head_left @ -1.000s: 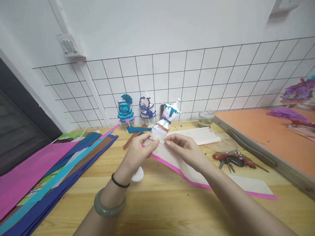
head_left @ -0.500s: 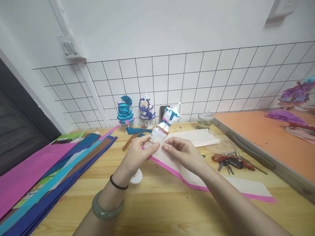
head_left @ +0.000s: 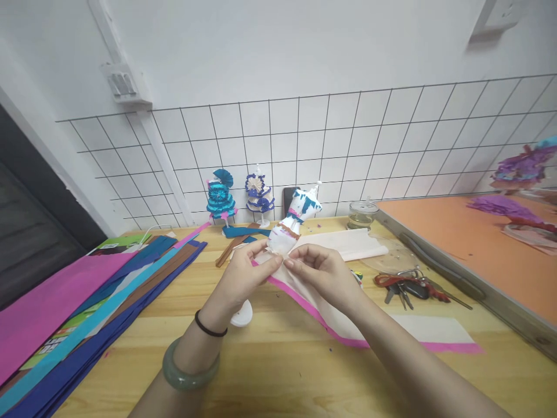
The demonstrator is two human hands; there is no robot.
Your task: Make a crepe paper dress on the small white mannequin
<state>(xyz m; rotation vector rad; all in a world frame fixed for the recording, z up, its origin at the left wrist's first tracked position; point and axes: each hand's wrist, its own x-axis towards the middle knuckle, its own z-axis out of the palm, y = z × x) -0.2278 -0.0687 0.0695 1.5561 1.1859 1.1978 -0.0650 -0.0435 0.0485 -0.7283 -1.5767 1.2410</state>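
Note:
A small white dress form (head_left: 285, 237), trimmed with teal, pink and brown paper, leans to the right between my hands. Its round white base (head_left: 242, 313) shows below my left wrist. My left hand (head_left: 249, 270) pinches the gathered edge of a cream crepe paper strip (head_left: 304, 290) with a pink border, against the form's lower end. Thumb and forefinger of my right hand (head_left: 324, 273) are closed on the same strip, just beside. From there the strip runs down to the right, passing under my right forearm. My fingers hide part of the gathers.
Crepe paper strips (head_left: 108, 296) in several colours lie at left. Two decorated forms, one turquoise (head_left: 221, 200) and one navy and cream (head_left: 260, 200), stand at the back. Keys (head_left: 407, 287), a glass jar (head_left: 362, 215) and an orange board (head_left: 478, 249) are at right.
The dress form's top has tipped slightly further right. The strip's far end has drawn a little toward my hands. Both hands keep their pinch at nearly the same spot.

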